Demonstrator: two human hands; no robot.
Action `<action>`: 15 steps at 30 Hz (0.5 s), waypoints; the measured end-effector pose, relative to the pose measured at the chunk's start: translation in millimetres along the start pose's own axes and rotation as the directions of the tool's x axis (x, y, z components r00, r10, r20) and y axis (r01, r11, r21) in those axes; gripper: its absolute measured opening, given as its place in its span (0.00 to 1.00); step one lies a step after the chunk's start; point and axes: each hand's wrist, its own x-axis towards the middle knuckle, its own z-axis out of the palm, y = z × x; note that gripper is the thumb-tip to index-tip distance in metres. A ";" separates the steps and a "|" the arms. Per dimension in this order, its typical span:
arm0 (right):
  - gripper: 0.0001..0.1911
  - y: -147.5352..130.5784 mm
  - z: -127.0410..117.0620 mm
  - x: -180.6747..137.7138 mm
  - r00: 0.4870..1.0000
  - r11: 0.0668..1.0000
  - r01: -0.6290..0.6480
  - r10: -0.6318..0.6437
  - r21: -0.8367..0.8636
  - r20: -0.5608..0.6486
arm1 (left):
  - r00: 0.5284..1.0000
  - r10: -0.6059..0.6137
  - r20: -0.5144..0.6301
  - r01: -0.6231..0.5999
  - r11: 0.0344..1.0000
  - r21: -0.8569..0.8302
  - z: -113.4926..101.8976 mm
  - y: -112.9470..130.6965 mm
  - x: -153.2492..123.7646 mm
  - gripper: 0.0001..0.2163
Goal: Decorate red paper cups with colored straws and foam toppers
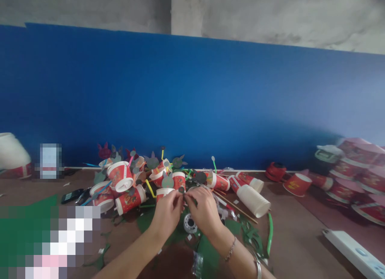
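Observation:
My left hand and my right hand meet fingertip to fingertip over the brown table, both pinched on a small dark green paper piece. Just behind them lies a heap of red paper cups with coloured straws and green and purple paper cut-outs stuck in them. A tape roll lies under my right hand among green paper scraps. My right wrist wears a bracelet and a bangle.
A blue board stands along the table's back edge. White cups lie on their sides at the right, with stacked red cups, a red tape holder and a white power strip. A phone lies at the left.

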 end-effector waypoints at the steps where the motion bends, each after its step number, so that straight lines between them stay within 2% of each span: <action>1: 0.08 0.4 0.1 0.0 1.000 1.000 0.004 -0.004 0.025 0.008 | 1.000 0.016 -0.005 -0.016 0.999 0.037 -0.4 0.6 -0.8 0.11; 5: 0.08 0.8 0.2 0.2 0.999 0.995 -0.007 0.004 0.095 0.032 | 0.998 0.067 -0.005 -0.066 0.988 0.139 -1.2 2.5 -3.6 0.11; 11: 0.09 -0.6 -0.1 0.7 0.999 0.993 -0.027 0.022 0.115 0.042 | 0.996 0.088 -0.026 -0.083 0.983 0.162 -0.3 5.4 -5.4 0.11; 15: 0.08 -1.6 0.3 0.9 0.995 0.979 -0.093 0.086 0.180 0.050 | 0.995 0.092 -0.049 -0.082 0.979 0.185 -0.3 8.5 -5.7 0.11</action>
